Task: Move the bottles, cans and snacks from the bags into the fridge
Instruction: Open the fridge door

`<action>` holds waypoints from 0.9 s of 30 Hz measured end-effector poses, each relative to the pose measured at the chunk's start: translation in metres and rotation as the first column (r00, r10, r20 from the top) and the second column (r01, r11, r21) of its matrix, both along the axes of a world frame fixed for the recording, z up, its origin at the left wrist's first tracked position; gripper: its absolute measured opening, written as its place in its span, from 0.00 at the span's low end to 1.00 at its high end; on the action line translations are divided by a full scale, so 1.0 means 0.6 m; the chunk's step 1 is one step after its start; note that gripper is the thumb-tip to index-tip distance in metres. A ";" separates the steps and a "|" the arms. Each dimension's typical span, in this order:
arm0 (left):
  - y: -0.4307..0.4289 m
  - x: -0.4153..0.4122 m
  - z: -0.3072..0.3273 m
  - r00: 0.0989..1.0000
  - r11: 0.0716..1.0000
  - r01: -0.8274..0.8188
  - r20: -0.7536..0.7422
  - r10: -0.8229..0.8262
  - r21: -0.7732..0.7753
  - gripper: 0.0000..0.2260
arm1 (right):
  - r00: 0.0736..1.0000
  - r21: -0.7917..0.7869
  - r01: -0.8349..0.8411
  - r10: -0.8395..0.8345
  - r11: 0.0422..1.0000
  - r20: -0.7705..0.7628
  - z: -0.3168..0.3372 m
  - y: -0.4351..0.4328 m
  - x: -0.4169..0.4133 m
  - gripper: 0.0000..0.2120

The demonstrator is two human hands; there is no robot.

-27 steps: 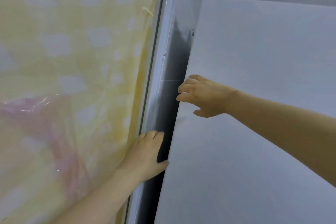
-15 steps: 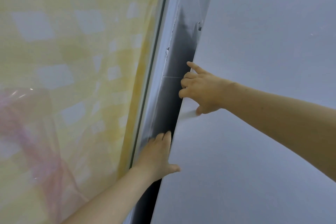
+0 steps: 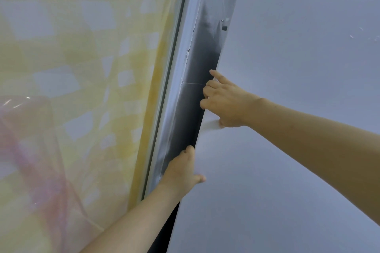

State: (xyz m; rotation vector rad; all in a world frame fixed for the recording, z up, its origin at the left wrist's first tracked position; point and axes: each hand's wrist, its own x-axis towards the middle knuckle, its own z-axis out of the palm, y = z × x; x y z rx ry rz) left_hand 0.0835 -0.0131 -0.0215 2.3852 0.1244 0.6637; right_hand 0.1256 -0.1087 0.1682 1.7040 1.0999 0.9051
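Observation:
A white fridge door fills the right half of the view, its left edge running beside a dark narrow gap. My left hand grips that edge low down, fingers reaching into the gap and thumb lying on the door's front. Higher up, my right hand holds the same edge with most fingers curled round it, the index finger stretched up along it and the thumb on the door's face. No bags, bottles, cans or snacks are in view.
A yellow and white checked curtain hangs on the left behind a metal frame. A clear pinkish plastic sheet lies over its lower left. A small hinge or catch shows near the door's upper edge.
My left hand has slid from the frame onto the door's edge, fingers going into the gap. My right hand has closed further on the edge and its index finger has stretched out.

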 end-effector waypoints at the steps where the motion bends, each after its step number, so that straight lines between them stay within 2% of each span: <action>1: -0.001 -0.001 0.000 1.000 1.000 -0.003 0.000 0.003 -0.001 0.20 | 1.000 0.004 0.001 -0.001 1.000 0.002 -0.001 0.000 -0.002 0.21; 6: -0.010 -0.037 -0.004 1.000 1.000 -0.008 0.002 0.008 -0.002 0.19 | 0.998 0.019 -0.055 0.055 0.998 0.007 -0.002 -0.016 -0.035 0.19; 16: -0.096 -0.205 0.006 0.993 0.991 -0.121 -0.002 0.121 0.055 0.18 | 0.970 0.082 -0.244 0.243 0.966 0.012 -0.013 -0.100 -0.174 0.15; 23: -0.211 -0.354 0.007 0.980 0.972 -0.195 -0.002 0.197 0.130 0.20 | 0.896 0.166 -0.435 0.444 0.885 -0.017 -0.021 -0.218 -0.305 0.12; 27: -0.290 -0.428 0.000 0.980 0.968 -0.197 -0.005 0.200 0.157 0.21 | 0.849 0.190 -0.517 0.528 0.835 -0.010 -0.024 -0.309 -0.371 0.15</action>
